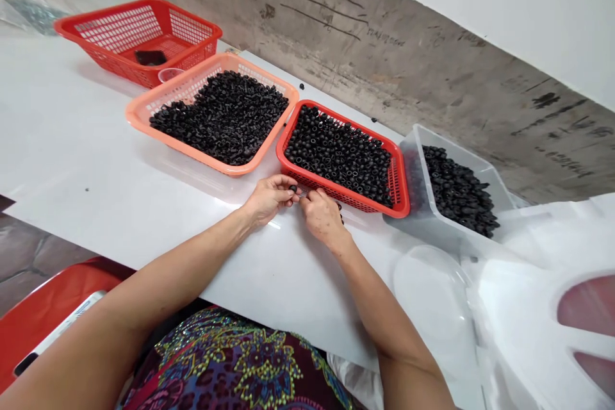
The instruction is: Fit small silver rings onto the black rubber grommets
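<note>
Right hand (pixel 323 216) covers most of a small shiny item (pixel 302 193); its kind cannot be told. Black piece (pixel 293 188) in left hand (pixel 269 200): too small for detail. Wall writing (pixel 384 37) illegible. Clear bag (pixel 31 11), upper left: contents blurred. White plastic (pixel 523 314) runs past right edge.

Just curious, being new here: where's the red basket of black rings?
In the head view, the red basket sits right of centre, beyond the right hand, between the peach basket and clear box.

Two hands (pixel 269 200) (pixel 323 216), two fully visible red baskets (pixel 402 189) (pixel 120 67), one orange basket (pixel 182 147), one clear bin (pixel 419 221)
</note>
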Demonstrator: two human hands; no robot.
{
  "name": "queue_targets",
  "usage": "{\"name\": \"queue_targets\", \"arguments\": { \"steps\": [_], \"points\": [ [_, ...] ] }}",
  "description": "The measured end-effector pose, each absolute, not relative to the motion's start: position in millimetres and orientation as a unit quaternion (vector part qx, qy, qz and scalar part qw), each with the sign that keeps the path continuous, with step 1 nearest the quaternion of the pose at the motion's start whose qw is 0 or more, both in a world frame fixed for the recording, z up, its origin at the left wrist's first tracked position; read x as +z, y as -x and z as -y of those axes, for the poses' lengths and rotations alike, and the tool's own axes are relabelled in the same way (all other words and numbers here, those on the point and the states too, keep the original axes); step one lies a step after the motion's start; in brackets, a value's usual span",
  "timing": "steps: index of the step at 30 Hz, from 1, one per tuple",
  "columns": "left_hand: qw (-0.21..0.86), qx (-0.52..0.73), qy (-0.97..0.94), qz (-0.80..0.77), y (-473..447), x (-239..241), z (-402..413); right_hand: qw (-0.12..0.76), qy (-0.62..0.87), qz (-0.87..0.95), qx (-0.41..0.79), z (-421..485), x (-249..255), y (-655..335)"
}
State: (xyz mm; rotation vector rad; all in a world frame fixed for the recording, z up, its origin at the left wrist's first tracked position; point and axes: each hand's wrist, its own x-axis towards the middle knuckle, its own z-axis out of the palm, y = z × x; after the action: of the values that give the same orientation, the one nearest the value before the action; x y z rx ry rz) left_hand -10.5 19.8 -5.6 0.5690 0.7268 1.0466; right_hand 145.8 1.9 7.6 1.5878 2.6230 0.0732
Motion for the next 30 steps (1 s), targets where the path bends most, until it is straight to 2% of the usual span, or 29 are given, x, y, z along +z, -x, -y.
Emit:
{"name": "queue_targets", "arguments": {
  "steps": [2, 4, 6, 8, 12, 15, 30],
  "points": [
    [0.767, 0.482, -0.271, -0.325, 10.9, -5.9, -19.6, -0.021, -0.527, -0.849, -0.004, -0.6, 10.9, -151.0],
    [0.765, 0.476, -0.292, -0.322, 10.6, -6.1, -18.2, -0.141, -0.549, -0.821, -0.071, 4.9, 16.9, -158.8],
    [0.756, 0.462, -0.327, -0.328, 8.6, -6.5, -15.0, -0.281, -0.575, -0.747, -0.179, 14.4, 23.0, -167.0],
    [0.742, 0.440, -0.372, -0.342, 4.8, -7.0, -9.6, -0.381, -0.594, -0.643, -0.298, 26.0, 26.7, -172.9],
    [0.714, 0.402, -0.445, -0.361, -4.5, -7.7, 3.0, -0.478, -0.582, -0.489, -0.440, 43.1, 23.4, -173.1],
    [0.685, 0.389, -0.496, -0.366, -8.9, -8.4, 9.4, -0.507, -0.571, -0.454, -0.459, 46.8, 16.5, -166.4],
    [0.606, 0.381, -0.596, -0.363, -9.0, -11.0, 13.1, -0.479, -0.586, -0.438, -0.485, 46.1, 15.5, -155.1]
  ]
}}
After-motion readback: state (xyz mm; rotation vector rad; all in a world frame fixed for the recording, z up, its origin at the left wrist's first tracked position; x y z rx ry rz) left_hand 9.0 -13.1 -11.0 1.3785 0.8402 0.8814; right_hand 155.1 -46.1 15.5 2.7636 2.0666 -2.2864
